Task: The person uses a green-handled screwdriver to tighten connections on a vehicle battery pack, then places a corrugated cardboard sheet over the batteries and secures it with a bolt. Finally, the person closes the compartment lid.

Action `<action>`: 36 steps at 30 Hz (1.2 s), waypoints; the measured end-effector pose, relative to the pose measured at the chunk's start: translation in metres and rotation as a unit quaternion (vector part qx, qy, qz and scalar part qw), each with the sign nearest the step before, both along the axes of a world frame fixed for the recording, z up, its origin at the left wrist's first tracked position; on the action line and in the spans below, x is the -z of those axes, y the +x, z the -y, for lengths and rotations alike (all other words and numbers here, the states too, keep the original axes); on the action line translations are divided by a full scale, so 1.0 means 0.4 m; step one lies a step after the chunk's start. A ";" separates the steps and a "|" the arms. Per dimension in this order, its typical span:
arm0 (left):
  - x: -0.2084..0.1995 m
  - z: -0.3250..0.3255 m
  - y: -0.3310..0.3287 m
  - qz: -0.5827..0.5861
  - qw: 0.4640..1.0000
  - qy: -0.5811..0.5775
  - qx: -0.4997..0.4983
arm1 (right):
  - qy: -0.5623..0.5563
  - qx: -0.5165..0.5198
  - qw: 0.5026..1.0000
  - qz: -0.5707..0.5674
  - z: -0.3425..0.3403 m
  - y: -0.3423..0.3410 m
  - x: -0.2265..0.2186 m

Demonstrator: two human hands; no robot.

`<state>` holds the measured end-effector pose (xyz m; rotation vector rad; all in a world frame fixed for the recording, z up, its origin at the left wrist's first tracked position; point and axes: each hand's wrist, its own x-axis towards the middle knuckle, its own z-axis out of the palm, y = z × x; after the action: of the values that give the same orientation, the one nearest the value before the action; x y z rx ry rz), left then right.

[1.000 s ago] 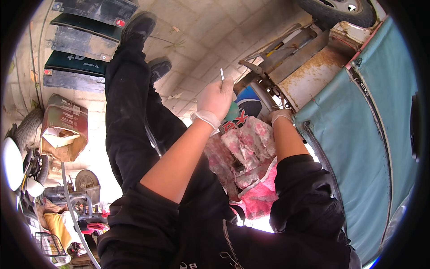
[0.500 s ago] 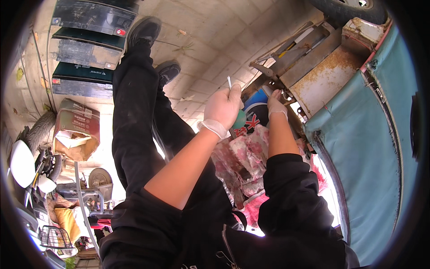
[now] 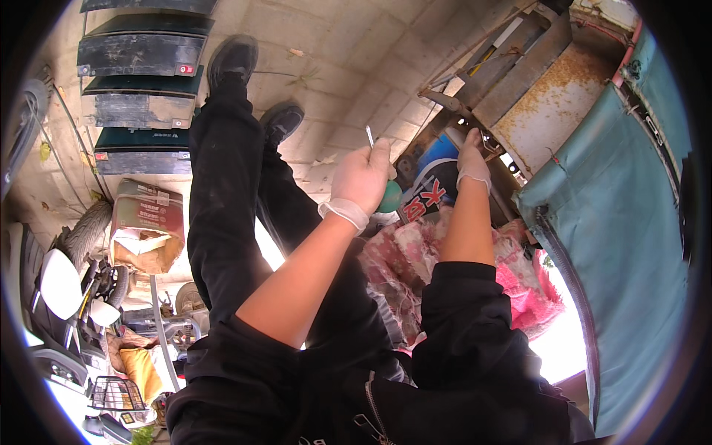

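My left hand (image 3: 360,178), in a pale thin glove, is closed in a fist around a thin metal rod (image 3: 370,136); its bright end sticks up past the thumb. A rounded green piece (image 3: 391,196) shows at the lower side of that fist; whether it is the rod's handle I cannot tell. Also gloved, my right hand (image 3: 472,163) reaches to the edge of a vehicle's metal frame, beside a blue panel (image 3: 439,152) and a black printed piece (image 3: 430,189). What its fingers grip, if anything, is hidden.
A rusty metal box (image 3: 567,96) and a teal cover (image 3: 601,222) stand at the right. Pink patterned cloth (image 3: 408,256) hangs below my hands. Several black battery-like cases (image 3: 141,96) and an open carton (image 3: 148,222) sit at the left, near parked scooters (image 3: 74,297).
My right hand has shifted slightly up and to the right along the frame, exposing more of the black printed piece. The left fist keeps the rod and has moved a little left. The view has shifted.
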<state>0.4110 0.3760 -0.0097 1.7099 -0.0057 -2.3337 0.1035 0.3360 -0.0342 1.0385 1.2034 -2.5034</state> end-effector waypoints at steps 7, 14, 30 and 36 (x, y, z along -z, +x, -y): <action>-0.004 0.021 0.017 -0.011 1.000 -0.013 -0.016 | 0.046 0.020 0.998 0.023 0.011 -0.003 -0.017; -0.009 0.048 0.051 -0.007 1.000 -0.021 -0.021 | 0.043 0.045 0.998 0.027 0.021 -0.012 0.009; -0.008 0.086 0.088 -0.016 0.999 -0.010 -0.038 | 0.110 -0.164 0.980 0.028 0.029 -0.235 -0.048; -0.004 0.111 0.091 -0.020 0.997 -0.012 -0.073 | 0.326 -0.033 0.944 0.032 0.032 -0.070 -0.101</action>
<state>0.4474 0.3315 -0.0080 1.5963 0.0942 -2.2517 0.0756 0.3231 0.0062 1.1595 2.0755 -2.0227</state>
